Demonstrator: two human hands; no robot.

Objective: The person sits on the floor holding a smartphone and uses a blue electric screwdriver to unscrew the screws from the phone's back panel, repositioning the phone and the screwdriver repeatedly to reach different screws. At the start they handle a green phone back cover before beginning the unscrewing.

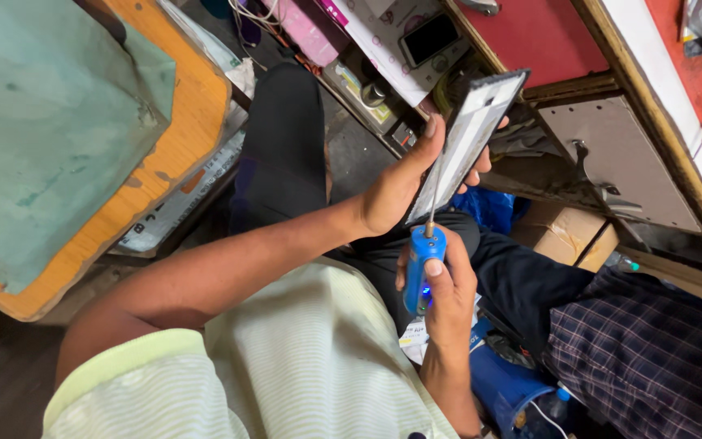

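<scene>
My left hand grips a flat phone frame, pale grey inside with a dark rim, tilted up over my lap. My right hand is wrapped around a blue-handled screwdriver with a small blue light on its handle. Its thin metal shaft rises toward the lower edge of the phone frame, close to my left thumb. Where the tip meets the frame is too small to make out.
A wooden stool with a green cloth stands at left. A red-topped workbench with an open drawer is at upper right. A phone lies on papers. Another person's checked sleeve is at lower right.
</scene>
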